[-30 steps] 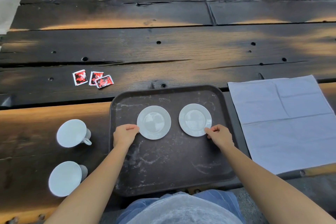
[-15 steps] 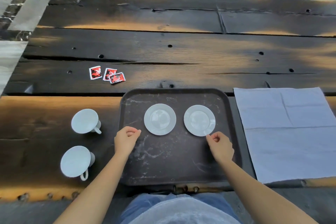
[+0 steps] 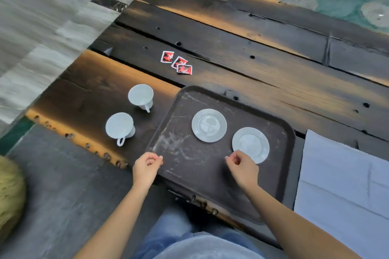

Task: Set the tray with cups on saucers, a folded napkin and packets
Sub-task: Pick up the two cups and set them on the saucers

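**Saucers down, cups waiting**

Head view: The tray (image 3: 168,149) is lying on the dark wooden table (image 3: 273,73) right in front of the person. Two saucers are sitting on it side by side, a little apart: the left saucer (image 3: 209,125) towards the middle and the right saucer (image 3: 250,145) nearer the napkin side. Neither is carrying a cup yet.

The left hand (image 3: 147,167) is hovering over the tray's near left corner, fingers loosely curled and holding nothing. The right hand (image 3: 242,167) is hanging at the near rim of the right saucer, fingers also loosely curled and empty. Whether it is touching that rim cannot be told.

Both cups are standing on the table to the left of the tray, the far cup (image 3: 140,95) and the near cup (image 3: 120,127), handles turned towards the person. The three red packets (image 3: 176,62) are lying in a small cluster beyond the tray's far left corner. The napkin (image 3: 341,185) is lying spread out, unfolded, to the right of the tray.

By my judgement the saucer step is finishing and the cups are coming next. That move is calling for the left hand to reach out to a cup, take it by the handle or body, and seat it centred on a saucer. Folding the napkin and moving the packets are still waiting.
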